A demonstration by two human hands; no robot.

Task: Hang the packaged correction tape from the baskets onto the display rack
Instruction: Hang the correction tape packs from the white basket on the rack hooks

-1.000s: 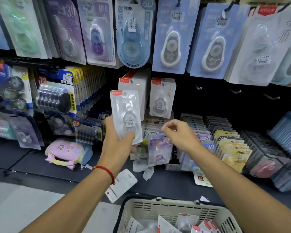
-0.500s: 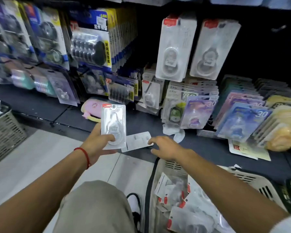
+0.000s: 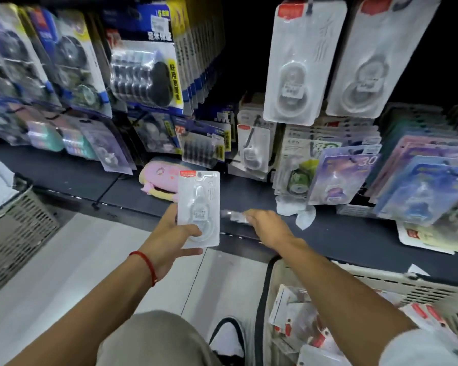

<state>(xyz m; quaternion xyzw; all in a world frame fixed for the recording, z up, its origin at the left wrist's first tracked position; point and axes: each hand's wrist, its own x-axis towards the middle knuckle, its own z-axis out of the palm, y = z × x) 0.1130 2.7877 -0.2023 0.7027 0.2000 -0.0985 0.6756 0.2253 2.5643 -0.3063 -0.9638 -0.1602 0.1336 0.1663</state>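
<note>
We observe the left hand (image 3: 173, 237) gripping one packaged correction tape (image 3: 199, 207) upright, with the thumb across the lower front of the clear blister and the fingers behind the card. The package sits just left of frame centre, its red header at the top, above the front edge of the dark shelf (image 3: 354, 233).

The right hand (image 3: 269, 228), at 3 o'clock from the held package and just beside it, pinches a small blurred white card (image 3: 234, 216) between curled fingers at the shelf edge. We cannot tell what the card is.

At 5 o'clock from the hands, a beige plastic basket (image 3: 407, 286) holds further clear packages with red headers (image 3: 296, 320). A second grey basket (image 3: 19, 228) stands at 9 o'clock, on the floor.

On the display rack, two white packages of the same type (image 3: 302, 62) hang at 1 o'clock, high above the right hand. Blue-and-yellow packs of black refills (image 3: 146, 64) hang at 11 o'clock. A pink pouch (image 3: 159, 178) lies on the shelf directly behind the held package. Purple and blue carded packs marked "30" (image 3: 344, 178) stand at 3 o'clock.

A red string bracelet (image 3: 146, 262) circles the left wrist.
</note>
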